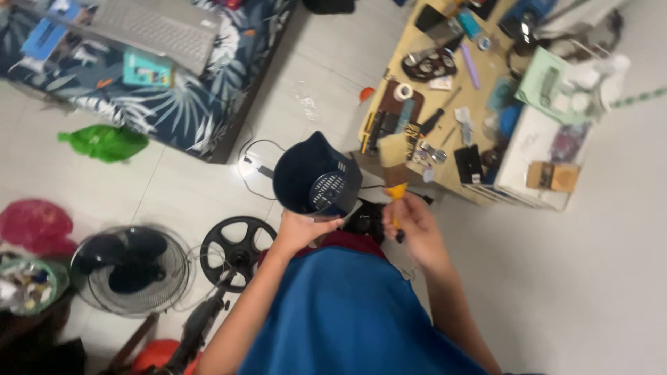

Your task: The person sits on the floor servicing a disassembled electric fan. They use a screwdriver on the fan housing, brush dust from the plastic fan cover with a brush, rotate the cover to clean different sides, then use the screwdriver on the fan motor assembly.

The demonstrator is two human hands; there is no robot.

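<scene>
**Brush to the vented housing, fan parts around us**

We stand over a pale tiled floor (208,187) and hold a dark blue plastic housing (316,175) up in front of us. Our left hand (300,229) grips it from below, fingers wrapped round its lower edge, so the open mouth and the slotted vent grille face us and stay steady. Our right hand (415,222) is closed round the yellow handle of a paintbrush (394,177), whose pale bristles point up and sit just beside the housing's right wall, near the grille. Held so, the brush can reach the slots while the other hand tilts the part.

On the floor to our left lie a fan guard with its dark blades (130,269) and a black spoked ring (237,243), near each other and well apart from the housing. A low wooden table (445,104) ahead carries scattered tools, within reach. A laptop (156,28) rests on a leaf-patterned mattress (174,104) at upper left, away from the work, and a green bag (104,142) lies beside it.
</scene>
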